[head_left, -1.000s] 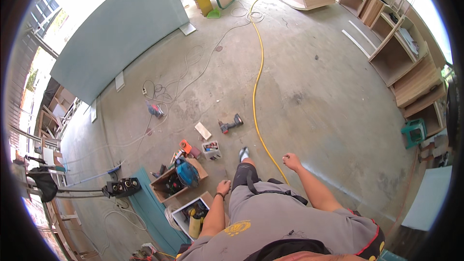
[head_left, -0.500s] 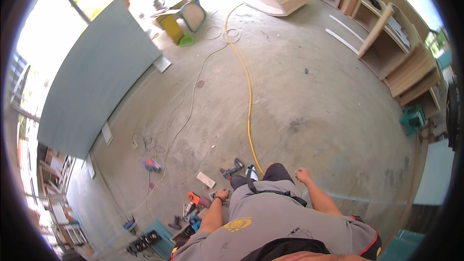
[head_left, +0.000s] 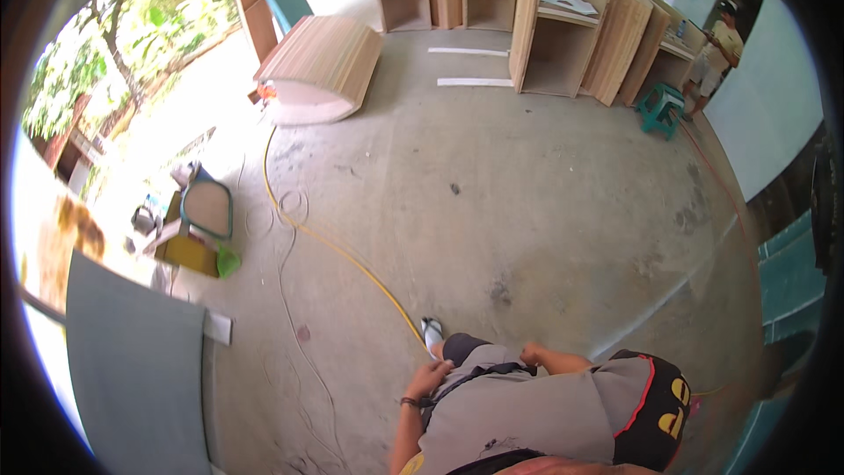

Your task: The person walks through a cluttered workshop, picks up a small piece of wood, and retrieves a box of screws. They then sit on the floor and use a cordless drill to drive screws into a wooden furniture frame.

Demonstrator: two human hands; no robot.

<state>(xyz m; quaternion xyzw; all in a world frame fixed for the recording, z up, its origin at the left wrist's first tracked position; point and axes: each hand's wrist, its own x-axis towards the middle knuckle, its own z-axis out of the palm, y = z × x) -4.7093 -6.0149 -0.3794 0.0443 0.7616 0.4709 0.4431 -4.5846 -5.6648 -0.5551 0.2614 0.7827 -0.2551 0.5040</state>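
Observation:
My left hand (head_left: pixel 431 376), a dark band at its wrist, is beside my dark shorts (head_left: pixel 464 347) with fingers loosely stretched and nothing seen in them. Near the front of my waist, my right hand (head_left: pixel 532 354) is curled closed, and no object shows in it. A black strap (head_left: pixel 492 370) crosses the front of my grey shirt (head_left: pixel 536 400). My foot in a sandal (head_left: pixel 432 332) stands at the near end of the visible yellow hose (head_left: pixel 352 262). The far sides of both hands are hidden.
Wooden cabinets (head_left: pixel 554 53) line the back, with a curved slatted wooden piece (head_left: pixel 325 62) to their left. A green stool (head_left: pixel 659 110) and another person (head_left: pixel 721 53) are at the far right. A grey panel (head_left: pixel 136 361) and thin cable (head_left: pixel 283 290) are on the left.
The view has swung to the right, so the floor tools near my left hand are out of sight. My left hand has come up to my shorts; my right hand is nearer my waist.

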